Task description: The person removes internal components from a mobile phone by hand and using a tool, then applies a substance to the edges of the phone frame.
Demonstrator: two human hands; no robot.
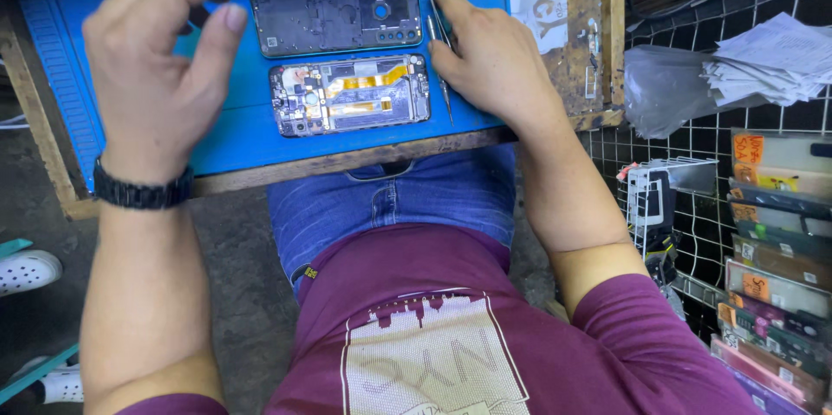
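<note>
Opened phone: my opened phone (351, 94) lies flat on the blue mat (243, 133), circuit side up, long axis running left to right across me, near the mat's front edge.
Back cover: the dark back cover (336, 10) lies just behind it, parallel and apart from it by a thin strip of mat.
Tweezers: the metal tweezers (440, 60) lie just right of both parts, their length running away from me, tip end toward me.
Right hand: my right hand (494, 60) rests on the mat at the right ends of the two parts, fingers curled together over the upper part of the tweezers; whether I actually grip them I cannot tell. This is the nearer hand to the phone.
Left hand: my left hand (160, 60) hovers above the mat's left part, thumb and fingers loosely bent and apart, holding nothing I can see; the phone lies to its right.
Bench: a worn wooden bench (347, 159) carries the mat.
Containers: a wire rack (693, 207) at my right holds flat packaged items (771, 294) stacked on edge; loose papers (771, 60) sit on top.
</note>
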